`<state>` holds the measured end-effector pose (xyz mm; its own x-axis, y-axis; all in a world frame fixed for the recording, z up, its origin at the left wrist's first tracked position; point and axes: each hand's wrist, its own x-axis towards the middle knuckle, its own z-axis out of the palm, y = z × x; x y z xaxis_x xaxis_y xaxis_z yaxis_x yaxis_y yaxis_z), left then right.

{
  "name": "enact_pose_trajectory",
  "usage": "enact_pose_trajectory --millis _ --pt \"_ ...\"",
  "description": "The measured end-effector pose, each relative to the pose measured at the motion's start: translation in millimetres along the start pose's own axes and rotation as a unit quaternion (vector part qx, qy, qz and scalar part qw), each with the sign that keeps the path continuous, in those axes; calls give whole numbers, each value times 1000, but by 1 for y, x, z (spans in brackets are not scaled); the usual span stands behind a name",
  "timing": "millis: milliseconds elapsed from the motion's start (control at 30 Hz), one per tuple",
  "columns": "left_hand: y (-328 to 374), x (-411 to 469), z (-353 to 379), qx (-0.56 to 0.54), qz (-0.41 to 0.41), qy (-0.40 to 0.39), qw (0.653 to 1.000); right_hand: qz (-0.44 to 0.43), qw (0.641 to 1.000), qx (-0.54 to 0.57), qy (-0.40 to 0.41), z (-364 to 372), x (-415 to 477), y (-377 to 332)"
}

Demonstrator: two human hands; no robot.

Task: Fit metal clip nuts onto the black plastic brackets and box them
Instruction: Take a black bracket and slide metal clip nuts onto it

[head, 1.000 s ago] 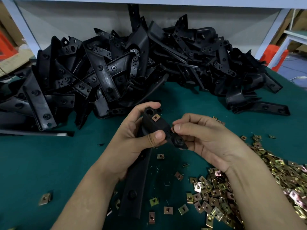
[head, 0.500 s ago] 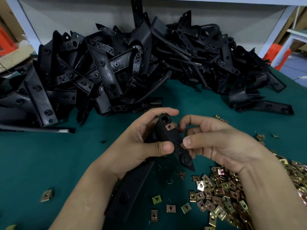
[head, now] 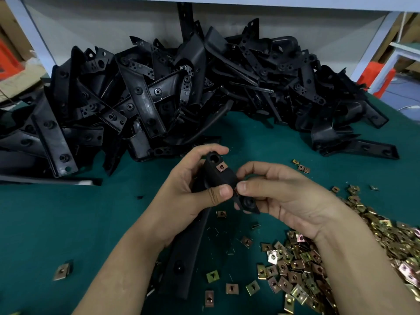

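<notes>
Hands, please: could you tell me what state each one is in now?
Left hand: grips the black bracket.
Right hand: pinches a clip nut against the bracket's edge.

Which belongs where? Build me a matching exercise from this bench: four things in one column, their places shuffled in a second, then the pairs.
Things
1. long black plastic bracket
2. heap of black plastic brackets
3. big pile of brass-coloured metal clip nuts
4. lone metal clip nut

Places
A. near left of the green table, lying apart
B. gripped in the left hand
C. far side of the table
D. near right of the table

Pairs: 1-B, 2-C, 3-D, 4-A
</notes>
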<state>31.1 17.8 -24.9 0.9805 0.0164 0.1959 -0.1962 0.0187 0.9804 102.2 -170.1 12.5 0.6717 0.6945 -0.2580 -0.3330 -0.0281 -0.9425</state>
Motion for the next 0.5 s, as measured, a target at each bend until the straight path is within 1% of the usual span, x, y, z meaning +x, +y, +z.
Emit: enact_pose_trajectory --millis 167,267,400,500 --pt "-4 2 3 -12 -4 41 999 -17 1000 -18 13 -2 2 2" --pt "-4 1 4 -20 -7 57 998 -19 997 -68 33 -3 3 4" --pt "-5 2 8 -73 -12 68 995 -33 990 -116 77 -5 8 9" --pt "-5 2 9 -110 -14 78 991 -59 984 -147 83 -5 9 11"
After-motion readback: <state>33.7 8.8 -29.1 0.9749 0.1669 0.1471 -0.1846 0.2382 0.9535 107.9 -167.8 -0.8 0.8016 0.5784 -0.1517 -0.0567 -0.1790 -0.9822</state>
